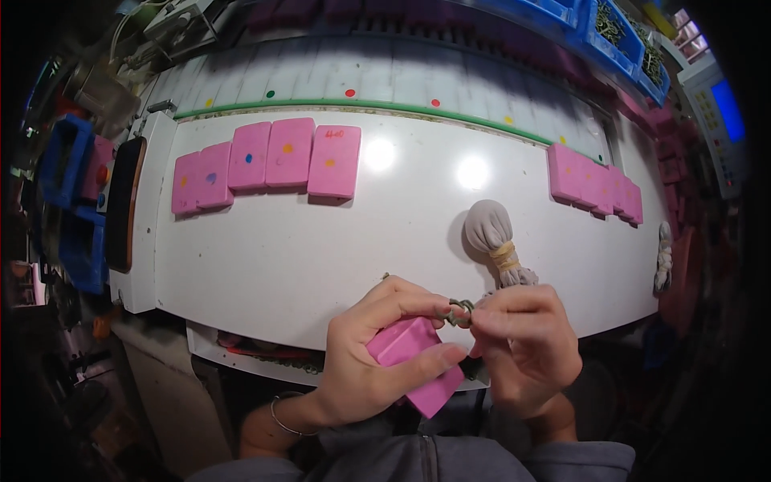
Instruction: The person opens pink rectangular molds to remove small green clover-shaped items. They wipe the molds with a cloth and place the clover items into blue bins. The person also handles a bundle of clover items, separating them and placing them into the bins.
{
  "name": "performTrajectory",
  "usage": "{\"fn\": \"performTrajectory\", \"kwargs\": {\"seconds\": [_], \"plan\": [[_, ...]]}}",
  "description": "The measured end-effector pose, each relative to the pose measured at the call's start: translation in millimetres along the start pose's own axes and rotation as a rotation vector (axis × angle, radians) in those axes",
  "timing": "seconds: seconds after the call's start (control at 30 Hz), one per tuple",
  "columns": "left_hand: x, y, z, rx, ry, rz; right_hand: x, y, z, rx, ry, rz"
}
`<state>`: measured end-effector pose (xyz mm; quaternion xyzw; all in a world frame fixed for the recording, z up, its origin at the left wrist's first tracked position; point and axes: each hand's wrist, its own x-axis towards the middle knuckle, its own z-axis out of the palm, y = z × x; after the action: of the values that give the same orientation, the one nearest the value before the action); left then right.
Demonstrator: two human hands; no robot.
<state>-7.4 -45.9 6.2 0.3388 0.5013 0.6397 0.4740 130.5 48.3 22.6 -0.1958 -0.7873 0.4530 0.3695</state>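
My left hand (361, 353) is closed around a pink rectangular block (409, 339), thumb across its near face and forefinger along the far side. Just beyond the block's upper right corner is a small dark-green ring-shaped piece (459, 313). The thumb and forefinger of my right hand (530, 345) pinch this piece from the right, while my left forefinger tip touches its other side. Its finer shape is too small to make out. Just beyond my right hand lies a grey cloth bundle (487, 227), tied with a tan band.
Pink blocks with coloured dots (250, 157) line the white tabletop (385, 233) at the far left; more blocks (566, 173) lie at the far right. Behind runs a green-edged strip (385, 104). Blue trays (590, 36) hold small greenish pieces. A blue-screened device (727, 112) stands right.
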Motion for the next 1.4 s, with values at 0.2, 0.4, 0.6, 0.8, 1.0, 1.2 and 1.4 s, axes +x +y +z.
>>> {"fn": "performTrajectory", "kwargs": {"seconds": [0.2,0.4,0.6,0.8,1.0,1.2,1.4], "plan": [[-5.8,3.3,12.1,0.054,0.119,0.082,-2.1,-2.2,-1.7,-0.12,-0.051,-0.099],[-6.3,7.9,12.2,0.26,0.133,0.2,-8.7,1.6,-0.7,-0.123,-0.007,-0.093],[-7.2,13.0,13.1,0.341,0.144,0.247,-7.3,-0.4,-3.5,-0.179,-0.027,-0.132],[-6.9,12.1,12.7,0.298,0.131,0.223,-7.9,-3.2,-4.2,-0.273,-0.043,-0.184],[-2.1,11.8,9.1,0.253,0.069,0.166,-5.6,-7.7,-3.6,-0.281,-0.066,-0.094],[-0.4,3.7,6.7,0.251,0.086,0.129,-0.1,-6.7,-11.7,0.164,-0.234,0.49],[3.4,-6.4,-0.8,0.344,0.111,0.138,4.4,1.6,-7.3,0.035,-0.243,0.461]]}}
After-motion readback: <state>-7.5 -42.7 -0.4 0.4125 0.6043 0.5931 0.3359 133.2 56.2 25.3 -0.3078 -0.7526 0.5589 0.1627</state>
